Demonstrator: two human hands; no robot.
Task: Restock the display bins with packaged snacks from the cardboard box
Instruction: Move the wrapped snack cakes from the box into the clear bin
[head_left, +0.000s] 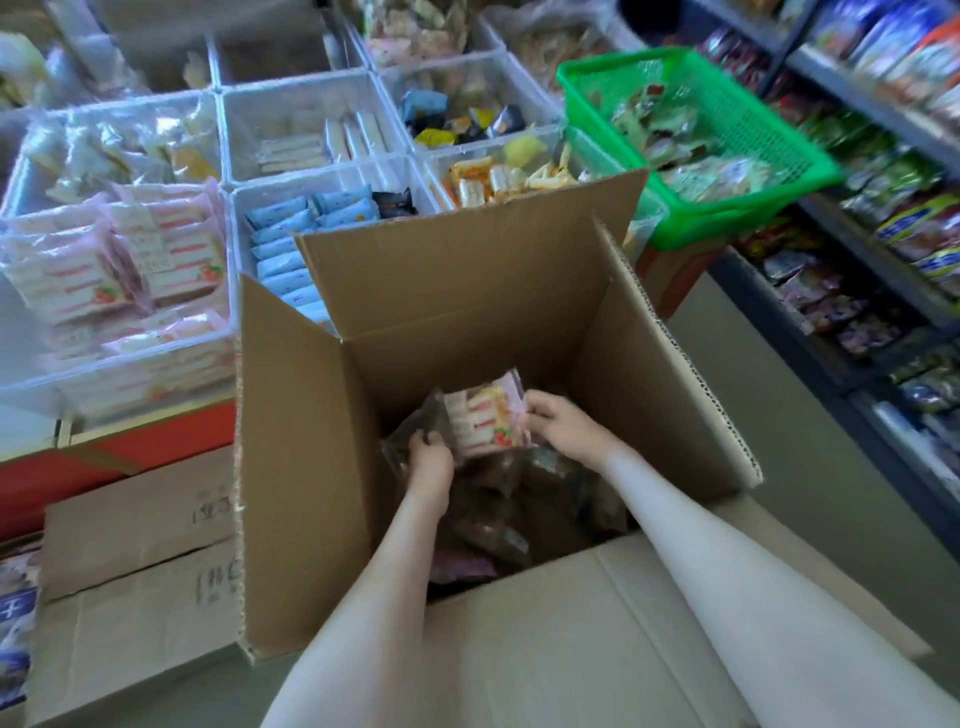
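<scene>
Near flap (597, 623) of the box (519, 291) folded down toward the camera; both forearms reach over it into the box. Left hand (430, 465): fingers curled round a dark pack (423, 423) at the left of the bundle. Right hand (563, 423): fingers and thumb gripping the right edge of a pink pack (488, 415), which is tilted up above the heap. The two packs touch or overlap; cannot tell whether they are stuck together. Heap (498, 525) of dark-wrapped packs lies low in the box, under both hands. Judgement: pick-up step, with stock lifted clear of the heap but not yet out of the box. Beyond the box, left: pink bin (104, 371), holding wrappers that look like the held pink pack, piled near the rim. Just behind the far flap: blue bin (291, 244). Far right: green basket (727, 218), then shelves (883, 270). Next move, as judged: raise both hands over the tall left wall, carry left to the pink bin, and sort the dark pack elsewhere.
</scene>
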